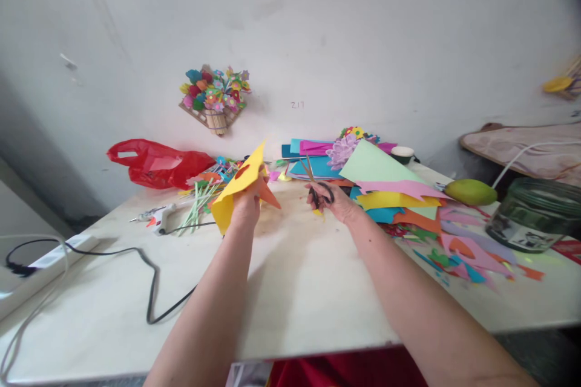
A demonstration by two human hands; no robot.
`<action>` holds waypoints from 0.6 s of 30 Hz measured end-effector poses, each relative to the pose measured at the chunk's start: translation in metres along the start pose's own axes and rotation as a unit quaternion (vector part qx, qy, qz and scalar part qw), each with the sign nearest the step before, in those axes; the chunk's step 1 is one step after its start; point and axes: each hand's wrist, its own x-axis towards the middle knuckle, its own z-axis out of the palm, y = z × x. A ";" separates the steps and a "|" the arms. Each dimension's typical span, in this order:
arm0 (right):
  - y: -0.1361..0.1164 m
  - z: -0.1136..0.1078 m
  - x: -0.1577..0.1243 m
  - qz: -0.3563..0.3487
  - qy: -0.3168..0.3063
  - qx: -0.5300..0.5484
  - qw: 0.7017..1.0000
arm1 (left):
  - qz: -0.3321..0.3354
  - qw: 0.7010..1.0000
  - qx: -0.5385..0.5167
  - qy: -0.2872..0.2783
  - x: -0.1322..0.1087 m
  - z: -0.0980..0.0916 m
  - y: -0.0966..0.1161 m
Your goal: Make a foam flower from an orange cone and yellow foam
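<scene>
My left hand [248, 204] grips a bent sheet of yellow craft foam or paper [240, 183], raised over the table. A dark reddish shape shows on the yellow sheet, and an orange piece [269, 196] sticks out on the right side of that hand. In my right hand [330, 199] are black-handled scissors [327, 192], fingers through the loops, blades pointing up and away with a gap between them. The scissors are apart from the yellow sheet. A small yellow scrap [318, 212] shows just under my right hand; whether the hand touches it I cannot tell.
Stacked coloured sheets [385, 175] and loose scraps [467, 260] lie at right, near a mango-like green fruit [471, 191] and a glass jar [529, 217]. At left are a glue gun [162, 217], its black cord [152, 278], green stems [200, 205], a red bag [158, 163] and a power strip [49, 263].
</scene>
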 end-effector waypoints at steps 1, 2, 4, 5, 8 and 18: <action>-0.001 0.001 0.000 -0.014 0.020 -0.001 1.000 | 0.026 1.000 -0.014 -0.007 -0.001 0.005 0.002; -0.002 0.002 0.001 -0.029 0.045 -0.002 0.999 | 0.033 0.999 -0.032 -0.001 -0.001 0.009 0.004; -0.003 0.005 0.002 -0.052 0.102 -0.004 0.993 | 0.013 0.998 -0.061 0.008 -0.001 0.015 0.007; -0.002 0.006 0.003 -0.057 0.126 -0.003 0.990 | 0.000 0.997 -0.075 0.011 0.000 0.018 0.008; 0.001 0.018 0.004 -0.045 0.153 0.012 0.987 | -0.029 0.995 -0.099 0.012 0.000 0.025 0.008; 0.007 0.064 0.003 -0.007 0.126 0.080 0.989 | -0.067 0.995 -0.066 -0.010 -0.005 0.048 -0.012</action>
